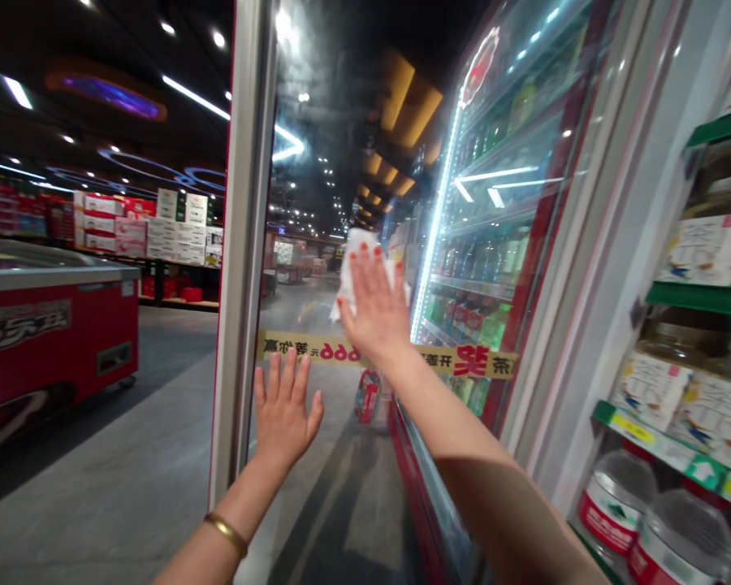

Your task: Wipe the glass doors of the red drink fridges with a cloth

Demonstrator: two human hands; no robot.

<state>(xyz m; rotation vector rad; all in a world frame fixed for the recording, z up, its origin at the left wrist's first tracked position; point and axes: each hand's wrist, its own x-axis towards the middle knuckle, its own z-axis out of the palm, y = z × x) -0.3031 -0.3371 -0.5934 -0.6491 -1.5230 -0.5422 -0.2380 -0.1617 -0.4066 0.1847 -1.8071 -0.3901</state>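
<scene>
In the head view a glass cooler door [317, 276] with a metal frame stands swung open before me. My right hand [374, 305] reaches up to the pane, fingers stretched out, holding a white wipe [356, 244] flat against the glass. Whether the wipe is paper or cloth I cannot tell. Lower and to the left, my left hand [285, 404] rests open on the glass near the door frame [237, 244], with nothing in it. A yellow strip with red and black lettering [469, 360] runs across the pane; my right wrist covers part of it.
On the right are cooler shelves [703, 299] with jars and several red-labelled bottles [615, 504]. A red chest freezer [54, 341] stands at the left, with stacked boxes [176, 236] behind it. Lit drink shelves [481, 219] show in the glass.
</scene>
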